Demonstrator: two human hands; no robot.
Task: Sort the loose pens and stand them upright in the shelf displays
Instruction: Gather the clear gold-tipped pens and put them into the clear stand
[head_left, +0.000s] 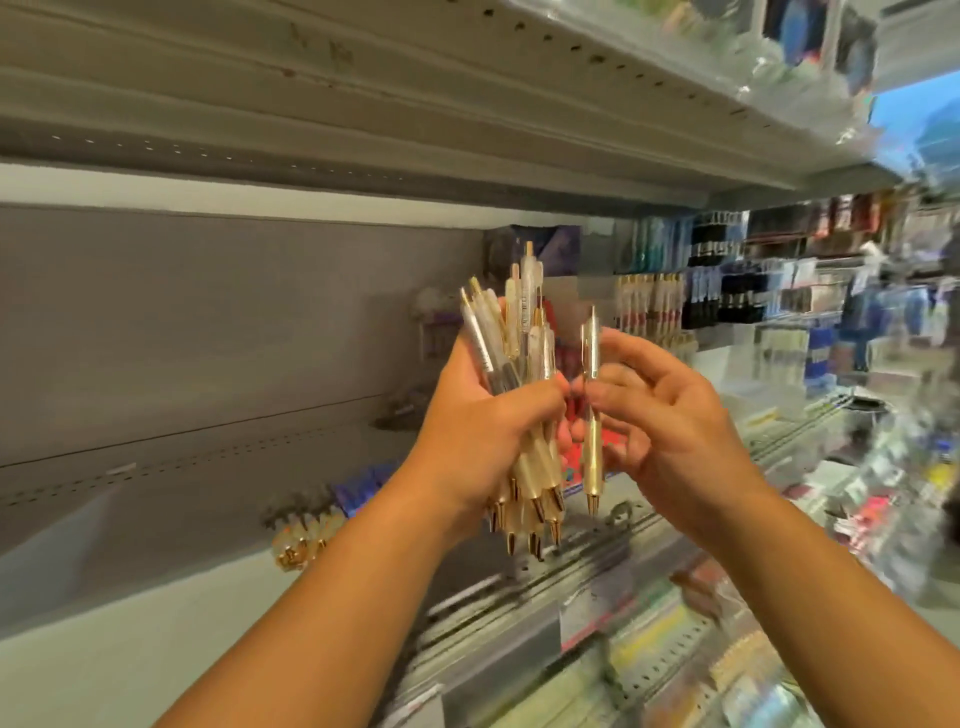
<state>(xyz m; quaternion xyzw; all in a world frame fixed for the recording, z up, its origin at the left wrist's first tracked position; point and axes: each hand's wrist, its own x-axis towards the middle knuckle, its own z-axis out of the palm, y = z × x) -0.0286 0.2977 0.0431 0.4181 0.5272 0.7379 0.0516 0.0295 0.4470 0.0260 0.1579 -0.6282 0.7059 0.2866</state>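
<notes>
One pen (592, 457) between right fingers (634, 352) (bundle (525, 353) left)

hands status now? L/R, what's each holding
Left hand: closed round a bundle of gold-tipped pens, tips down.
Right hand: pinching a single gold pen, upright, tip down, apart from the bundle.

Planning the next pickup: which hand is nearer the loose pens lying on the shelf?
Left. The left hand, gripping a pen bundle, is up and right of the loose pens; the right hand, pinching a single pen, is farther right beyond it.
</notes>
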